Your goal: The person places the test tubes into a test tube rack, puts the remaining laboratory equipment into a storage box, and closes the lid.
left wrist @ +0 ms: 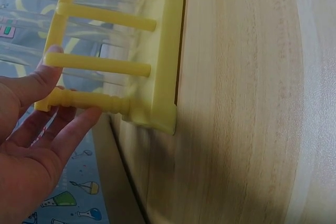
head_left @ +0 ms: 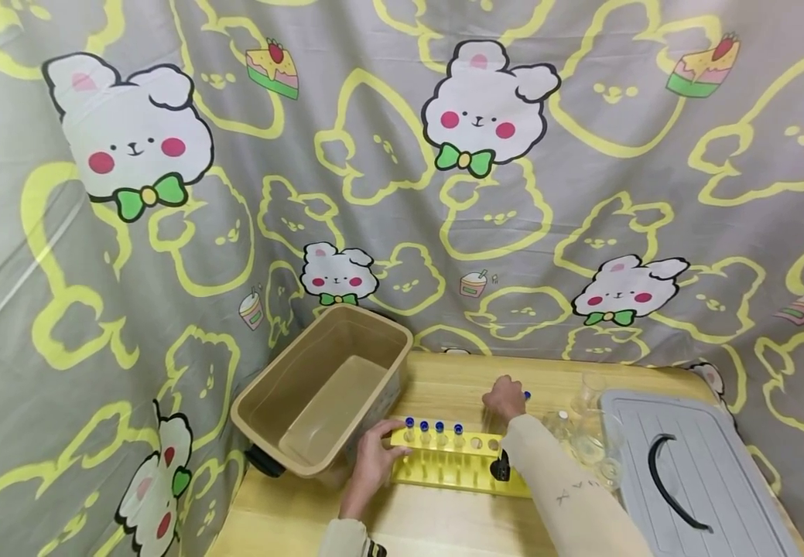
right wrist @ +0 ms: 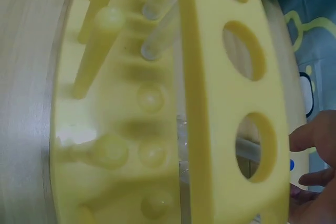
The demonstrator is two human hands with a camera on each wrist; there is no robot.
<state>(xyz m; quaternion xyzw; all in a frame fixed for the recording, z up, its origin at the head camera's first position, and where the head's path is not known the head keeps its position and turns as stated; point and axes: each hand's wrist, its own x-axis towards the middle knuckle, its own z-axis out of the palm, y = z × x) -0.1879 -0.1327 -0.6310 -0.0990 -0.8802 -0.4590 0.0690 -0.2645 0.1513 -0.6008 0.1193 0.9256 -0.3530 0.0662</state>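
Observation:
A yellow test tube rack [head_left: 446, 442] stands on the table, with several blue-capped test tubes [head_left: 439, 427] upright in its left part. My left hand [head_left: 376, 455] grips the rack's left end, the thumb on the upper bar and the fingers round the end post [left wrist: 86, 99]. Behind the rack's right part, my right hand [head_left: 506, 398] reaches low over the table with its fingers apart [right wrist: 307, 132]. Close to those fingers is a blue cap [right wrist: 292, 164]. Two bare holes [right wrist: 255, 148] of the rack show in the right wrist view.
A brown plastic bin [head_left: 290, 452] stands left of the rack. To the right, clear glassware [head_left: 586, 445] is grouped beside a grey lid [head_left: 694, 464] with a black handle. A patterned curtain [head_left: 388, 155] hangs behind the wooden table [head_left: 436, 371].

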